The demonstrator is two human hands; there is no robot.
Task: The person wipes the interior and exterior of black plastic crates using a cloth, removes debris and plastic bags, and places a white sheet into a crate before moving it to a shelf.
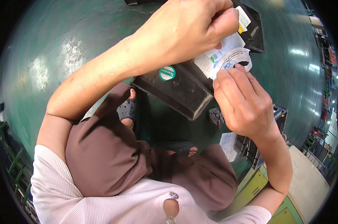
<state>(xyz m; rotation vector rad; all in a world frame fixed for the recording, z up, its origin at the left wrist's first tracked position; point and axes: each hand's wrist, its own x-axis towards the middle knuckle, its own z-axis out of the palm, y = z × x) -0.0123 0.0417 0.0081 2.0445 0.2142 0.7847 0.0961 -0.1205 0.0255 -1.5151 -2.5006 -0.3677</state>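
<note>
A black box-shaped unit [180, 89] with a round green-and-white sticker [167, 73] is held up in front of me, over my knees. My left hand [187, 26] is closed on its upper end, thumb pressing on a white paper label [228, 44]. My right hand [243, 100] pinches the curled edge of a white printed label [236, 58] that lifts off the unit's top right. A small yellow-and-white tag [243, 20] shows just beyond my left thumb.
Below is a shiny green floor [49, 56]. My feet in dark sandals [128, 110] rest on it. A grey rag [216, 116] and white paper [228, 145] lie by black trays [279, 114]. A yellow-green bench [258, 183] stands lower right, another black unit [256, 33] farther off.
</note>
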